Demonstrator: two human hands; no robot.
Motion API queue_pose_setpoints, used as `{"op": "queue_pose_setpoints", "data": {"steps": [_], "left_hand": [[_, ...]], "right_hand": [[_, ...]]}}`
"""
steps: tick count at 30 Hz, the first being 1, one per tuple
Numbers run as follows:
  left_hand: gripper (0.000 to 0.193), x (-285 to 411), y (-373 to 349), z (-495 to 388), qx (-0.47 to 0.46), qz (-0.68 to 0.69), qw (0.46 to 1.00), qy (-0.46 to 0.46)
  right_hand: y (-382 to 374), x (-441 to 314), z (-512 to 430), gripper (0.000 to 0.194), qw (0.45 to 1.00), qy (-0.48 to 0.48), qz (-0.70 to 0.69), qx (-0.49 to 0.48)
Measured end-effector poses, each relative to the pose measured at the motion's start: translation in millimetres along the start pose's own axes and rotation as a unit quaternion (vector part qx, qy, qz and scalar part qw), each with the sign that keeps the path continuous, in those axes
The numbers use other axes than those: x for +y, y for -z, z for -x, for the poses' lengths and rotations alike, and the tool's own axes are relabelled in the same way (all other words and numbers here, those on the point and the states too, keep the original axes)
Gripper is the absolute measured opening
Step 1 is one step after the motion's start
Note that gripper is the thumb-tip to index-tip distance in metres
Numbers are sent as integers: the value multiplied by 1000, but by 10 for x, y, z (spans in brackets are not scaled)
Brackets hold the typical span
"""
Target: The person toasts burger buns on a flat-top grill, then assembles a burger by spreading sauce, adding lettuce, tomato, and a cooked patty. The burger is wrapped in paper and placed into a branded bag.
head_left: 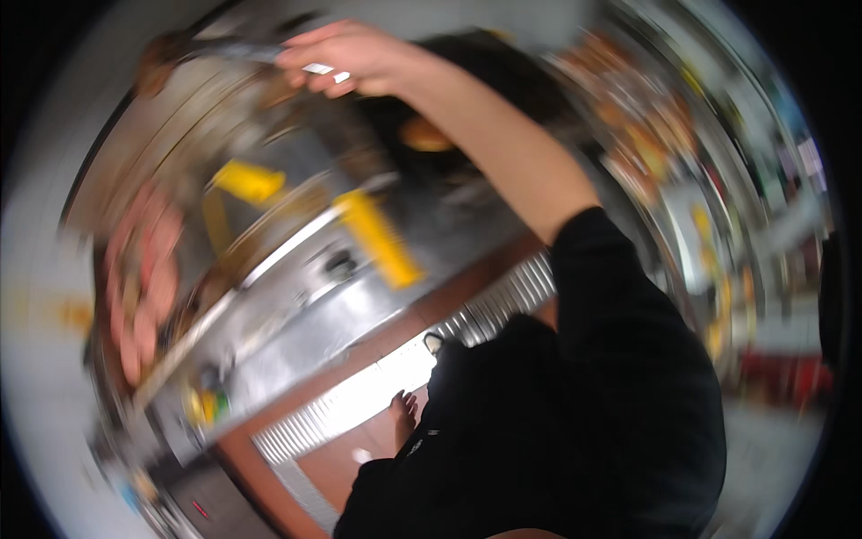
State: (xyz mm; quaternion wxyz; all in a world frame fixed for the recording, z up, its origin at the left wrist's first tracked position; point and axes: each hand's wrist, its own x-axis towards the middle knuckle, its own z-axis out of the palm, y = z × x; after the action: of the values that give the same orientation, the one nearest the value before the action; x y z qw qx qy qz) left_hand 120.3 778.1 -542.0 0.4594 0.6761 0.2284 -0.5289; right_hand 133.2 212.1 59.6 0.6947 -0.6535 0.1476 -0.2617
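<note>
My right hand (pixel 337 57) is stretched to the upper left, closed around a long utensil (pixel 236 51), its type blurred. The utensil's far end lies by a blurred brown piece (pixel 155 66). Below my right forearm, a round golden-brown piece (pixel 425 135) lies on a dark surface. My left hand (pixel 404 407) hangs low above the floor, fingers apart, with nothing seen in it. Two yellow objects (pixel 249 180) (pixel 380 239), perhaps handles, are at the metal cooking station. Pink pieces (pixel 143 283), apparently raw meat, lie at its far left.
The steel front ledge (pixel 330 330) of the station runs diagonally before me. Below it are a ribbed metal strip (pixel 289 438) and reddish-brown floor tiles (pixel 350 478). Blurred shelves (pixel 680 188) with food items stand at right. A red object (pixel 788 377) is at the far right.
</note>
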Motion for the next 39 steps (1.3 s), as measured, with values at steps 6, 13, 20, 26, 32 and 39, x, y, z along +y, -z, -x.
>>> {"op": "queue_pose_setpoints", "data": {"steps": [6, 13, 20, 26, 32, 39], "left_hand": [[45, 464, -175, -623, -59, -244, 967, 44], [26, 699, -2560, -33, -159, -439, 865, -183], [25, -872, -6612, 2492, -479, -491, 568, -455], [30, -2309, -8740, 4223, -518, -455, 347, -636], [35, -3030, -9608, 4349, -477, -398, 169, -765], [35, -3348, -9811, 3880, -436, -431, 160, -774]], "right_hand": [[1581, 169, 3941, 27, 921, 88, -49, 377], [2305, 897, 7464, 16, 689, 45, -126, 713], [3305, 1721, 9301, 12, 606, 50, -210, 766], [3615, 1918, 9618, 16, 615, 11, -258, 745], [3589, 1777, 9434, 17, 594, 12, -279, 754], [2889, 1341, 8884, 17, 524, 1, -277, 805]]}}
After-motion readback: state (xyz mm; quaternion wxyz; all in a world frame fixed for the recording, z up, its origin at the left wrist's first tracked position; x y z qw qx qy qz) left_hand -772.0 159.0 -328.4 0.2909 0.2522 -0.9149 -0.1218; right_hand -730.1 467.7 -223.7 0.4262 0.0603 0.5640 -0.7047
